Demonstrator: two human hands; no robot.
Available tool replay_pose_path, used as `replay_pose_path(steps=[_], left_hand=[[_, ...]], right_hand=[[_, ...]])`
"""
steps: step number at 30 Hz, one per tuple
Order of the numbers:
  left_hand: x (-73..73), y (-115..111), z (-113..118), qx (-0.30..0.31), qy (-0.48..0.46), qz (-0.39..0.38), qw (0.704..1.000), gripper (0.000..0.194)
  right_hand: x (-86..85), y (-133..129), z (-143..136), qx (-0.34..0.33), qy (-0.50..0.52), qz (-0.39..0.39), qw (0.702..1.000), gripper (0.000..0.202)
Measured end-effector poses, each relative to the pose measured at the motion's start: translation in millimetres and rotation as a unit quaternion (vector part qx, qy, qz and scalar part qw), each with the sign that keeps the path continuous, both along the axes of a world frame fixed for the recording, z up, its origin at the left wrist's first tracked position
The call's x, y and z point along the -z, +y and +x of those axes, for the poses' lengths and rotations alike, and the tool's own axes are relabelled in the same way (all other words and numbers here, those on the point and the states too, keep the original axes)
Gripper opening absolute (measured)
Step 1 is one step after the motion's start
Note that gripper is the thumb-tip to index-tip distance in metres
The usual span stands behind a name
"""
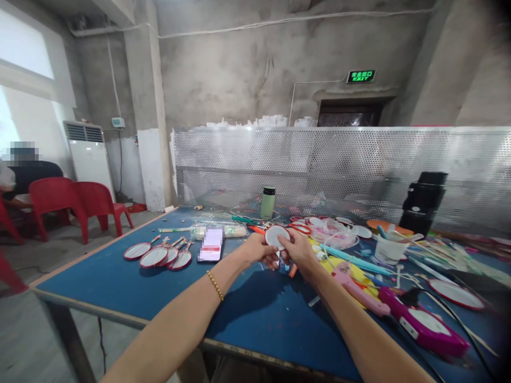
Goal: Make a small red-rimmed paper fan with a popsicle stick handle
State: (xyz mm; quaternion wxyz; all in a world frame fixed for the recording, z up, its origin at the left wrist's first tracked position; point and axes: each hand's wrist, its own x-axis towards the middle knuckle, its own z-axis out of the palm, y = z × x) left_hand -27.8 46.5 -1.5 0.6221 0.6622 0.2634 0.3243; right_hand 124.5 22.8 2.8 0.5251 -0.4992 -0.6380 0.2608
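In front of me, both hands grip a small round white paddle (275, 236) with a red rim, held up above the blue table (255, 324). My left hand (257, 250) pinches its left edge and lower part with closed fingers. From the right, my right hand (298, 249) closes on the same disc, thumb on its white face. The fingers partly hide its lower side. Several similar red-rimmed paddles with short sticks (154, 257) lie to the left. Next to them lies a phone (211, 244) with its screen lit.
A green bottle (268, 203) stands behind the hands. On the right are a white cup of tools (390, 250), a pink tool (355, 290), a purple device (425, 324), cables and a black object (423, 205). A perforated metal screen (239, 159) borders the back. A person (34, 167) sits far left.
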Motion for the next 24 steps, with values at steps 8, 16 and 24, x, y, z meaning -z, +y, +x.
replay_pose_path(steps=[8, 16, 24], left_hand=[[1.2, -0.4, 1.2, -0.007, 0.003, 0.001, 1.0, 0.023], [-2.1, -2.7, -0.9, 0.003, -0.001, 0.005, 1.0, 0.014], [-4.3, 8.0, -0.8, -0.175, 0.01, 0.152, 0.973, 0.024]], right_hand=[[1.0, 1.0, -0.7, 0.003, 0.004, -0.002, 1.0, 0.033], [2.5, 0.6, 1.3, 0.006, 0.002, -0.003, 1.0, 0.032], [4.4, -4.7, -5.5, -0.012, -0.019, -0.031, 0.999, 0.032]])
